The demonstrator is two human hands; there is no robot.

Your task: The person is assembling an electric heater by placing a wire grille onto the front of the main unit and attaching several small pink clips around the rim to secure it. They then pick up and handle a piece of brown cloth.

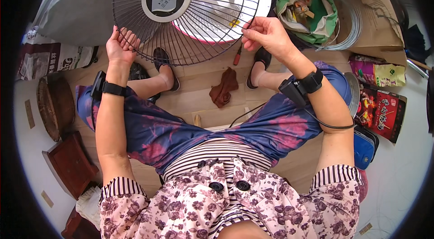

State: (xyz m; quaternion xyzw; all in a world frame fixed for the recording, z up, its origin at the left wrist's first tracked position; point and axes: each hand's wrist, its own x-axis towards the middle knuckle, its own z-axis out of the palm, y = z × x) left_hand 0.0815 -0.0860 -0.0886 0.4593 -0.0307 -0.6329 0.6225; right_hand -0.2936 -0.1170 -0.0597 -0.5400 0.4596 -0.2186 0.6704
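A round dark wire fan guard [190, 35] with a white and black centre disc is held up in front of me. My left hand [120, 44] grips its left rim, fingers hooked through the wires. On the right rim, my right hand [266, 35] pinches the wires between thumb and fingers. Behind the guard lies a white fan part with a pink edge [228, 8]. Both wrists carry black strapped devices, and a cable runs from the right one.
A red-handled screwdriver [236, 56] and a brown rag [224, 87] lie on the wooden floor between my feet. A green and white bag [312, 13], coiled wire [350, 31], cardboard and coloured packets sit right. A grey sack, round wooden block [56, 105] and dark wooden pieces are left.
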